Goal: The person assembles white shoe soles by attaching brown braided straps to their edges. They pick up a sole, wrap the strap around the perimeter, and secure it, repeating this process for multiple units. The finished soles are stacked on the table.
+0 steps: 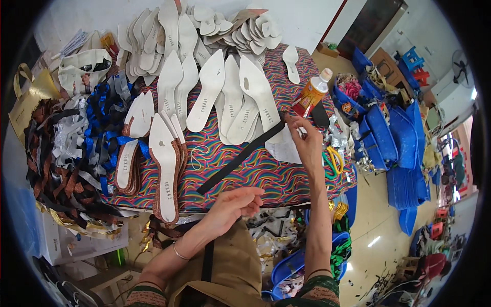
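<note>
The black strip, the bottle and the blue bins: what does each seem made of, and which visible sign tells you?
Black strip: perhaps fabric or synthetic leather, matte; its dull, flat surface leaves both open.
Bottle: probably clear plastic, smooth; reddish contents show through near its base.
Blue bins: likely moulded plastic, fairly smooth; rigid-looking walls, saturated colour.

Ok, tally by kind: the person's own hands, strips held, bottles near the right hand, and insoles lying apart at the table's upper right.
Left hand and right hand: 2
Black strip: 1
Bottle: 1
Lone insole: 1
Total: 5
</note>
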`<state>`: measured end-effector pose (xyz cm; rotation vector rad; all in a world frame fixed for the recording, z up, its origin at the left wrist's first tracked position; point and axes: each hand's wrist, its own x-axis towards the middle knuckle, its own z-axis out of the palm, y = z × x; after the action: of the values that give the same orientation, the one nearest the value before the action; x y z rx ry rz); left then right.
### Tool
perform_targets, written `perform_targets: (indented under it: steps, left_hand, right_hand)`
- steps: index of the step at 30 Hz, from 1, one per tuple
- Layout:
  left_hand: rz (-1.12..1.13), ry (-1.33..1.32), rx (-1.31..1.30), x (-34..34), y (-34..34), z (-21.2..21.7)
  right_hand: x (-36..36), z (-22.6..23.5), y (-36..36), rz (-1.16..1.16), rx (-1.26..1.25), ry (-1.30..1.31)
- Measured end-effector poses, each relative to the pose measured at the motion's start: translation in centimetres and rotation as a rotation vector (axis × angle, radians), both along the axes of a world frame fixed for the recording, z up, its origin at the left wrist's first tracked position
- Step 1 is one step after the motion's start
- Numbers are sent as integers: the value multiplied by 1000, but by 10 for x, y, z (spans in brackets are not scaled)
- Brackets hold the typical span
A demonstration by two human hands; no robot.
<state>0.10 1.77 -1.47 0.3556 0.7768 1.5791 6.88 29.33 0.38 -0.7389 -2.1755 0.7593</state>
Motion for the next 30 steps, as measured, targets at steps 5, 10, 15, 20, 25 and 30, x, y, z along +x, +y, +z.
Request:
perform_targets:
  steps: [5,10,15,20,25,30]
  left_hand:
    - [-59,-104,2,12,16,-1]
    - [-52,-173,43,2,8,-7]
    - [-135,-332,68,7,23,-9]
    - [-10,-491,111,18,45,6]
    - [-39,-336,84,6,21,-18]
    - [-396,-198,-182,29,-53,-28]
  right_hand:
    - [3,-43,41,192,-23,70]
    - [13,-24,22,-10,-77,190]
    - [51,37,-81,-112,306,24]
    - [123,64,-184,-115,396,-185]
    - [165,27,-244,-301,-122,-43]
    - [148,22,-250,-248,-112,-132]
